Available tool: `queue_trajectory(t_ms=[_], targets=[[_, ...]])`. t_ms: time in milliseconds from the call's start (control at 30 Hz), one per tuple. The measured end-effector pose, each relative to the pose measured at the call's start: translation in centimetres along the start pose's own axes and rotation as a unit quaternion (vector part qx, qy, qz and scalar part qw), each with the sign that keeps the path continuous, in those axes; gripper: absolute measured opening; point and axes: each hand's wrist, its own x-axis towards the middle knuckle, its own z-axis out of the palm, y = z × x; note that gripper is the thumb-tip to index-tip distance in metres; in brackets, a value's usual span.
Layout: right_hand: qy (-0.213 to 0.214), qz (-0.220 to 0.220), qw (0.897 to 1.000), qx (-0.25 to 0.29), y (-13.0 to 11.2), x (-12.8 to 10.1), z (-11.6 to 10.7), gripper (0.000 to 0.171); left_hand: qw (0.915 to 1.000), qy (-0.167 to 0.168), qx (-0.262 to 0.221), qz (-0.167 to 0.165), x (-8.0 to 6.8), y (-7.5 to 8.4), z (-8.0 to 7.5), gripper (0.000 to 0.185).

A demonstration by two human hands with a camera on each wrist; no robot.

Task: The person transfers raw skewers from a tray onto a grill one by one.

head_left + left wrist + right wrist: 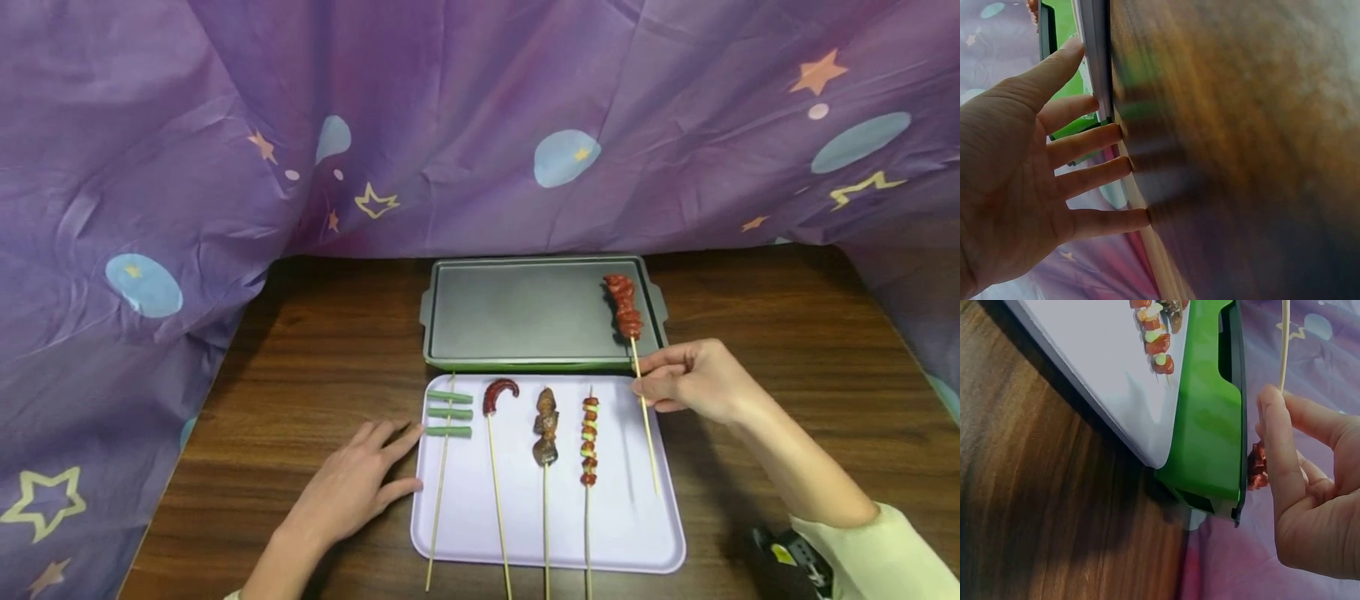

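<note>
A red meat skewer [624, 306] lies with its meat on the right end of a dark griddle pan [525, 308], and its stick runs back over a lilac tray [630, 517]. My right hand [693, 379] pinches that stick just in front of the pan. The right wrist view shows the stick [1284, 344] between thumb and finger of the right hand [1310, 487], beside the pan's green side [1207, 419]. My left hand [360, 479] lies flat on the table with straight fingers against the tray's left edge. The left wrist view is blurred; the left hand [1022, 181] holds nothing.
On the lilac tray lie a green bean skewer [448, 414], a curved sausage skewer [499, 393], a dark meat skewer [545, 427] and a red-and-green skewer [589, 440]. Purple star-print cloth [480, 125] hangs behind and at both sides of the wooden table [315, 350].
</note>
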Motion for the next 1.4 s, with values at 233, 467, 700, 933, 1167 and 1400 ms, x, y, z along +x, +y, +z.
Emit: queue_trajectory(t_ms=[233,467,700,933,1167,1400], targets=[[0.004,0.009,1.0,-0.01,-0.1,0.7,-0.2,0.043,1.0,-0.003,0.0,-0.003,0.1,0.0,0.1,0.07],[0.014,0.021,1.0,-0.018,0.0,0.9,-0.3,0.043,1.0,-0.004,0.002,-0.007,0.0,0.2,0.1,0.071],[0.027,0.032,0.999,-0.029,0.1,0.8,-0.1,0.046,0.9999,-0.01,0.001,-0.009,0.0,0.3,0.2,0.07],[0.039,0.039,0.998,-0.033,0.3,0.7,0.1,0.043,0.9999,-0.013,0.0,-0.01,-0.2,0.3,0.3,0.07],[0.042,0.037,0.998,-0.035,0.6,0.2,0.1,0.045,0.9999,-0.014,-0.003,-0.007,-0.2,0.3,0.4,0.07],[0.116,-0.008,0.992,-0.046,0.0,-3.4,-0.4,0.04,0.9999,-0.01,0.001,0.002,0.1,0.0,-0.2,0.069]])
